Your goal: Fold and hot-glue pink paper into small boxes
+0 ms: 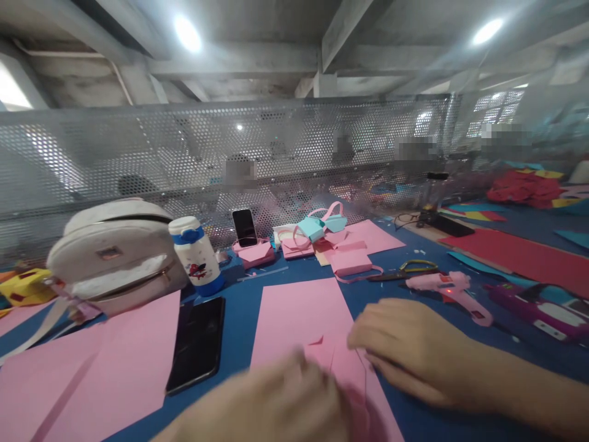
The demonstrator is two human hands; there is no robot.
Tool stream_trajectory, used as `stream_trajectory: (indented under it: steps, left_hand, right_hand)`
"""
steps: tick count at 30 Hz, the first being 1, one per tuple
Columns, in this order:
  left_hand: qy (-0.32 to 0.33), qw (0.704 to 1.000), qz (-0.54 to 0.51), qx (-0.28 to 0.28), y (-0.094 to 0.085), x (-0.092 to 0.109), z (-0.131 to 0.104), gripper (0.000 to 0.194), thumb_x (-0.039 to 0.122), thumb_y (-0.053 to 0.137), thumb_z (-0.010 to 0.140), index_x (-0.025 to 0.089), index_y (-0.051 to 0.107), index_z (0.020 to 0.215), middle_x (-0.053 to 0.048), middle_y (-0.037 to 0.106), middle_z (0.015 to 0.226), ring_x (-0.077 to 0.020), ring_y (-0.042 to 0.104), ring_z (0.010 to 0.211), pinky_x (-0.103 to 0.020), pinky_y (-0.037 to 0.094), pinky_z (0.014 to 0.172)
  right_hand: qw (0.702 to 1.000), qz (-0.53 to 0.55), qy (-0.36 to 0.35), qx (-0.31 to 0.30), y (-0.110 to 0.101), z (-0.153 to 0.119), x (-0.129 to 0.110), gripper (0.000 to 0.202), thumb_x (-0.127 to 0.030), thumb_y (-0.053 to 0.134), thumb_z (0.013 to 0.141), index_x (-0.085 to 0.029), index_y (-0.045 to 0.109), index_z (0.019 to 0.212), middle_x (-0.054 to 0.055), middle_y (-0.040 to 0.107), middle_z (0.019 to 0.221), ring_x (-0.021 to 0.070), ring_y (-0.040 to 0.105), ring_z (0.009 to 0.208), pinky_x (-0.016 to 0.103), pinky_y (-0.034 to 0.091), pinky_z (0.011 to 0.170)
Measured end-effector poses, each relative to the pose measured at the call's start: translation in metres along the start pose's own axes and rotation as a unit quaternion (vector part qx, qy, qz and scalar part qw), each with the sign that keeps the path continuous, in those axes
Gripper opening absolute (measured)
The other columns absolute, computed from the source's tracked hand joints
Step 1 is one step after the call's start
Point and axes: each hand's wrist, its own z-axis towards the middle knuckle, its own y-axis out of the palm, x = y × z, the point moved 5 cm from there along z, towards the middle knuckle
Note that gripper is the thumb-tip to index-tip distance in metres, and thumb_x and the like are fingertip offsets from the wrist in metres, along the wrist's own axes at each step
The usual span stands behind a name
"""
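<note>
Left hand (280,399) at the near edge of the work, blurred, its fingers curled over the lower left part of a folded pink paper piece (347,371); from my remote seat I cannot tell whether it pinches the paper or merely presses on it. The folded piece lies between the two hands, on top of a larger pink sheet (299,307), with a small raised flap at its upper left. Right hand (409,347), palm down, fingers together, its fingertips at the piece's right edge; I cannot tell whether they close on the paper.

Surroundings, as I read them from left to right on the blue tabletop (239,350): a pale backpack (115,252) behind more pink paper (124,362); a white-and-blue bottle (193,245); a dark phone (197,344) lying flat near the left hand; a second phone (244,227) propped upright; pink and light-blue paper items (313,228) near the perforated screen (184,147); yellow-handled scissors (418,266); a pink glue gun (442,282) beyond the right hand; a purple object (538,313) at far right.
</note>
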Motion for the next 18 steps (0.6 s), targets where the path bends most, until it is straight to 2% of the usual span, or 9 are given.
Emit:
stream_trajectory:
  steps: [2,4,6,8,11,14,18]
  left_hand:
    - [-0.017,0.994,0.05,-0.095,0.007,-0.013,0.033,0.01,0.03,0.066,0.088,0.021,0.066,0.092,-0.007,0.066,0.096,-0.0203,0.062,0.085,-0.033,0.053,0.075]
    - [-0.05,0.979,0.094,-0.172,0.014,-0.028,0.056,0.009,0.024,0.072,0.08,0.02,0.064,0.083,-0.004,0.065,0.087,-0.019,0.059,0.08,-0.028,0.047,0.069]
    - [-0.064,0.976,0.086,-0.188,0.018,-0.039,0.066,0.026,0.027,0.083,0.066,0.019,0.063,0.081,0.0,0.064,0.08,-0.0152,0.056,0.068,-0.024,0.043,0.06]
    - [-0.076,0.977,0.077,-0.185,0.023,-0.047,0.066,0.022,0.024,0.08,0.067,0.019,0.063,0.081,0.003,0.062,0.076,-0.0129,0.053,0.063,-0.021,0.04,0.056]
    - [-0.086,0.981,0.077,-0.153,0.026,-0.052,0.06,0.005,0.018,0.066,0.074,0.019,0.062,0.071,0.002,0.06,0.074,-0.0135,0.053,0.066,-0.022,0.038,0.059]
    - [-0.098,0.985,0.068,-0.122,0.024,-0.051,0.059,0.012,0.017,0.058,0.077,0.019,0.057,0.065,0.002,0.06,0.067,-0.0142,0.053,0.064,-0.023,0.036,0.057]
    - [-0.123,0.988,0.039,-0.088,0.019,-0.051,0.061,0.011,0.022,0.053,0.083,0.019,0.055,0.073,0.001,0.06,0.065,-0.0135,0.053,0.059,-0.023,0.037,0.055]
  right_hand:
    - [0.99,0.056,0.121,-0.053,0.012,0.011,0.02,0.017,-0.03,0.048,0.097,-0.025,0.063,0.105,0.004,0.072,0.097,0.0204,0.065,0.082,0.032,0.045,0.068]
    - [0.971,0.107,0.195,-0.091,0.027,0.012,0.035,0.016,-0.036,0.051,0.097,-0.024,0.062,0.097,0.0,0.071,0.089,0.0189,0.063,0.076,0.029,0.04,0.063]
    - [0.957,0.145,0.226,-0.112,0.038,0.011,0.044,0.017,-0.038,0.054,0.095,-0.024,0.061,0.092,-0.001,0.07,0.086,0.0178,0.062,0.074,0.027,0.037,0.061]
    - [0.952,0.153,0.234,-0.126,0.046,0.01,0.048,0.014,-0.036,0.058,0.092,-0.023,0.06,0.088,-0.001,0.069,0.085,0.0173,0.06,0.073,0.026,0.034,0.06]
    - [0.955,0.126,0.237,-0.129,0.051,0.013,0.047,0.014,-0.034,0.062,0.087,-0.021,0.058,0.083,-0.001,0.067,0.082,0.0172,0.057,0.071,0.026,0.03,0.058]
    - [0.958,0.119,0.236,-0.114,0.053,0.021,0.048,0.013,-0.031,0.061,0.087,-0.021,0.057,0.082,-0.001,0.063,0.076,0.016,0.055,0.067,0.025,0.028,0.056]
    - [0.955,0.169,0.225,-0.09,0.053,0.036,0.058,0.001,-0.019,0.061,0.083,-0.02,0.06,0.082,-0.002,0.061,0.073,0.0138,0.054,0.066,0.022,0.032,0.057]
